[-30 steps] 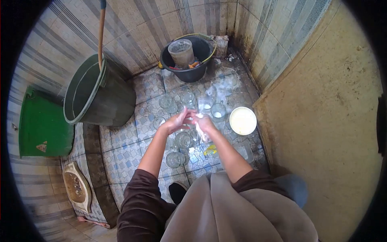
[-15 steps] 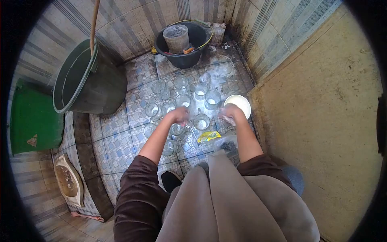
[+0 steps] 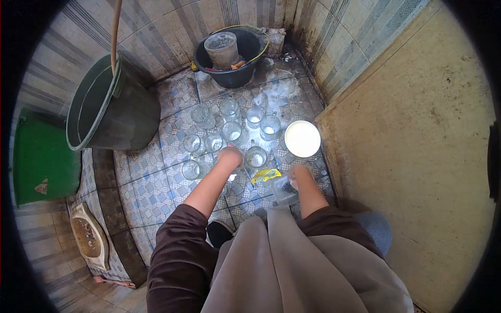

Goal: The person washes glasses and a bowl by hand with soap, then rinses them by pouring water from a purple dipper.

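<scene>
My left hand is curled low among the clear glass mugs; its fingertips and whatever they hold are hidden. Just right of it stands another glass mug. My right hand reaches down at the edge of a clear plastic container with something dark inside. Its fingers are mostly hidden behind the wrist. Between the hands lies a yellow packet. Beyond my right hand is a round white tub filled with pale liquid.
A black basin holding a grey pot stands at the back. At left are a large dark bucket and a green panel or container. A stained board lines the right side. White suds mark the patterned tile floor.
My right hand has moved from beside the white tub down toward me, to the plastic container. My left hand has shifted slightly lower. The view has tilted a little.
</scene>
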The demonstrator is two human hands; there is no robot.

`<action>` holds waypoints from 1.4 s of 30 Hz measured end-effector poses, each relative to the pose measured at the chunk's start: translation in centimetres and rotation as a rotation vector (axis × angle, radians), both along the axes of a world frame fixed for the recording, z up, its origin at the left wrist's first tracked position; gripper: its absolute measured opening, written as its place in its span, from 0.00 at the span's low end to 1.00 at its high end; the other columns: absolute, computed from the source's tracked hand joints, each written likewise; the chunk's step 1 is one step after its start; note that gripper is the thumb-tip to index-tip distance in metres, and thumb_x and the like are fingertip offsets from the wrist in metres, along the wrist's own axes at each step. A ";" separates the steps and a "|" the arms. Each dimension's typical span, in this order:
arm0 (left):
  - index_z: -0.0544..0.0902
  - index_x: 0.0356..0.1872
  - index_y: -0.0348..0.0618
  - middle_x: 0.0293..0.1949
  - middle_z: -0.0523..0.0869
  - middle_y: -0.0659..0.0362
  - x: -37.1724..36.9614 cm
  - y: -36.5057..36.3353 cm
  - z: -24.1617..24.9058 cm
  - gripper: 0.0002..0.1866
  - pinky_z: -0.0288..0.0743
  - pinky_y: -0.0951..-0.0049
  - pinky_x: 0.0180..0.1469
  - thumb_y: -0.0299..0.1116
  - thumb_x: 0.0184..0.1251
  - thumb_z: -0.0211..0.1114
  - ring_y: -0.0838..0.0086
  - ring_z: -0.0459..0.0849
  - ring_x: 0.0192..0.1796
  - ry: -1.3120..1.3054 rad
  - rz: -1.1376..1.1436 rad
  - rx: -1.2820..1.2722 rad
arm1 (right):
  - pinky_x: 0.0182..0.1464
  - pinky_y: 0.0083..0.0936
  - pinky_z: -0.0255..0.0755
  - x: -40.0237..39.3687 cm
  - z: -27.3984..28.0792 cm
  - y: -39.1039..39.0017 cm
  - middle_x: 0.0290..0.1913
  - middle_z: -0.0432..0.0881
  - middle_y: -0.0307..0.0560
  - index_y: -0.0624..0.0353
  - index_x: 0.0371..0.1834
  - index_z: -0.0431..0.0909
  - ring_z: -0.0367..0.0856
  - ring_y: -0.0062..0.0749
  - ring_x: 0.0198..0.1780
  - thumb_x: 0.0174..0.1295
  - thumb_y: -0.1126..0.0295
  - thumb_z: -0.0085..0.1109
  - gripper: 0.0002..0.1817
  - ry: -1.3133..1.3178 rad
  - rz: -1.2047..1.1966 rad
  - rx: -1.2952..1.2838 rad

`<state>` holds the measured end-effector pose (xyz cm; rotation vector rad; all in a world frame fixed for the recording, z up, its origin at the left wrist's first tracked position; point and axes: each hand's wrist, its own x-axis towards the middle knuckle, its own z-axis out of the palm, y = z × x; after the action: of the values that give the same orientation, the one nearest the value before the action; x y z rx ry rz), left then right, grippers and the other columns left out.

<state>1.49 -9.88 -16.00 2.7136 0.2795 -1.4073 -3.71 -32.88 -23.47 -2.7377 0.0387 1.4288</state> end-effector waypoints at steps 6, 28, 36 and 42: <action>0.50 0.59 0.31 0.46 0.75 0.46 -0.4 1.2 -3.5 0.32 0.71 0.69 0.45 0.34 0.54 0.50 0.61 0.76 0.48 -0.081 0.039 -0.032 | 0.43 0.29 0.70 3.3 -0.1 1.8 0.44 0.76 0.40 0.49 0.39 0.77 0.76 0.35 0.43 0.45 0.61 0.59 0.16 0.515 0.165 -0.174; 0.66 0.51 0.38 0.47 0.74 0.55 -0.6 -3.2 0.7 0.30 0.66 0.70 0.52 0.35 0.45 0.67 0.72 0.73 0.49 -0.206 0.374 -1.443 | 0.41 0.28 0.73 9.3 5.0 -1.4 0.40 0.75 0.48 0.62 0.45 0.68 0.77 0.32 0.38 0.56 0.69 0.50 0.14 0.526 -0.749 1.493; 0.73 0.44 0.36 0.41 0.79 0.56 -0.5 -8.9 -3.7 0.22 0.71 0.75 0.45 0.30 0.46 0.65 0.74 0.78 0.41 -0.109 0.741 -1.482 | 0.44 0.30 0.73 9.3 5.3 -5.4 0.42 0.75 0.49 0.61 0.45 0.67 0.78 0.32 0.39 0.56 0.73 0.48 0.13 0.275 -0.970 1.135; 0.79 0.33 0.37 0.29 0.82 0.54 0.0 -8.6 -4.9 0.18 0.71 0.74 0.37 0.40 0.44 0.66 0.73 0.79 0.31 -0.208 0.207 -1.112 | 0.38 0.22 0.69 8.7 4.7 -6.3 0.34 0.76 0.41 0.63 0.39 0.70 0.74 0.22 0.34 0.35 0.73 0.69 0.24 -0.126 -0.738 0.766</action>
<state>1.53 -18.50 -20.93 1.7965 -0.1938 -0.8101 4.98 -39.19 -18.73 -1.8675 0.3662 0.8179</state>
